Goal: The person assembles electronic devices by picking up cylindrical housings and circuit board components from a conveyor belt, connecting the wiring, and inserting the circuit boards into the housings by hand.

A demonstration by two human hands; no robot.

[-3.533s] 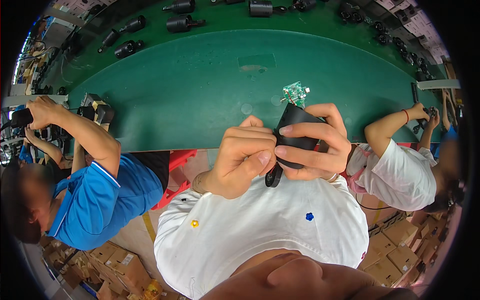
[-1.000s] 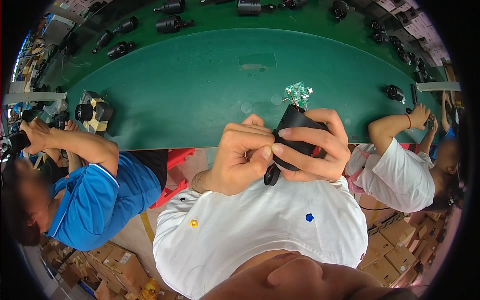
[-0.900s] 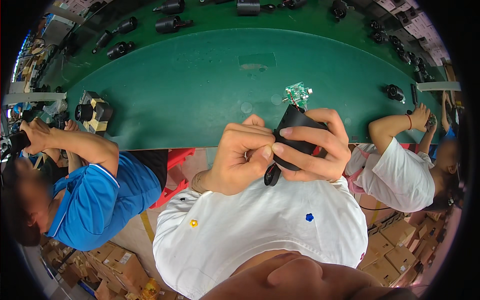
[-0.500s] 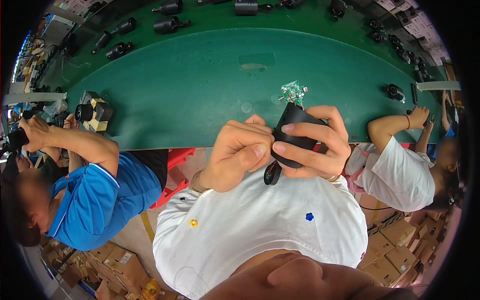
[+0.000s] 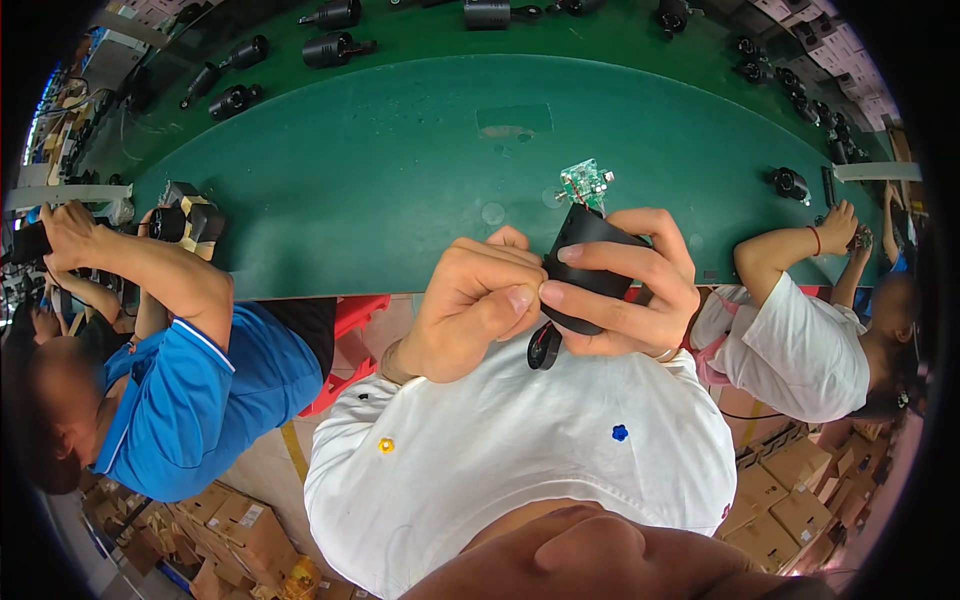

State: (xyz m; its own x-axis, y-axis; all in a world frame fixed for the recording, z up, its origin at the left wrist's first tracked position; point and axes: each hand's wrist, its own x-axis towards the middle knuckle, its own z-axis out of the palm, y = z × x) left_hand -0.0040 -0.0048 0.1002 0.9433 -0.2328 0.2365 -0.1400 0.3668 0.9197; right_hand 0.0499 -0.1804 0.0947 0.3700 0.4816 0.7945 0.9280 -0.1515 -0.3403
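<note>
A black cylindrical housing (image 5: 598, 262) is gripped in my right hand (image 5: 650, 285), its fingers wrapped across the side facing me. From the housing's far end a green circuit board (image 5: 584, 185) sticks out on short wires, over the table. My left hand (image 5: 475, 310) is closed in a pinch against the housing's left side; whatever its fingertips hold is hidden. Below the housing, between my hands, hangs a black round end piece (image 5: 543, 347) with a red wire showing.
The green table (image 5: 380, 170) reaches across in front of me. Beyond it, black cylindrical devices (image 5: 330, 48) lie on a green strip. A taped black block (image 5: 190, 220) stands at left. Co-workers sit either side, a blue sleeve (image 5: 190, 380) left and a white sleeve (image 5: 800, 350) right.
My hands and the housing have barely shifted. The devices on the far strip have slid slightly left. The left co-worker's hands have moved up with a dark part.
</note>
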